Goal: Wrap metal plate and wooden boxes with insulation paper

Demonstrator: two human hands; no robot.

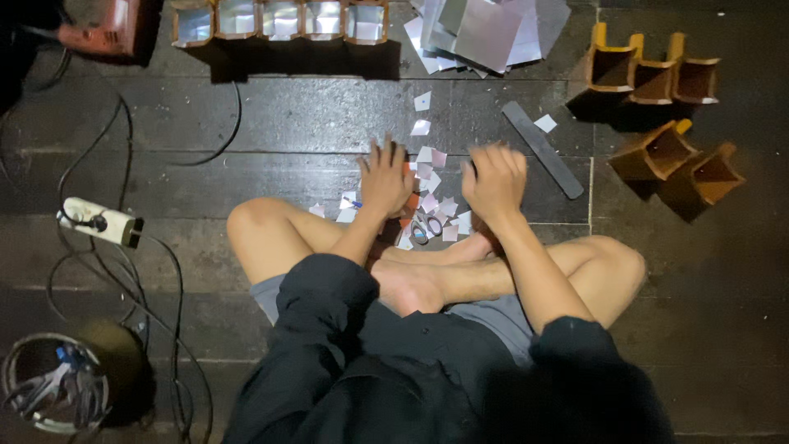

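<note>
Foil scraps (427, 177) lie on the dark floor (288, 123) at 12 o'clock from the crossed legs, between both hands. The left hand (386, 177) presses flat, fingers spread, on the scraps. The right hand (493, 179) is curled closed; whether it holds anything, I cannot tell. Scissors (426, 227) lie at 6 o'clock from the scraps. It looks like a cutting-and-sorting step; picking a piece calls for a fine pinch.

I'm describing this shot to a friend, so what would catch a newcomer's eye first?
First the person sitting cross-legged on the dark floor, left hand and right hand over a scatter of pale paper scraps with scissors among them. Next, the row of shiny open boxes along the top edge, and the orange wooden pieces at upper right.
</note>
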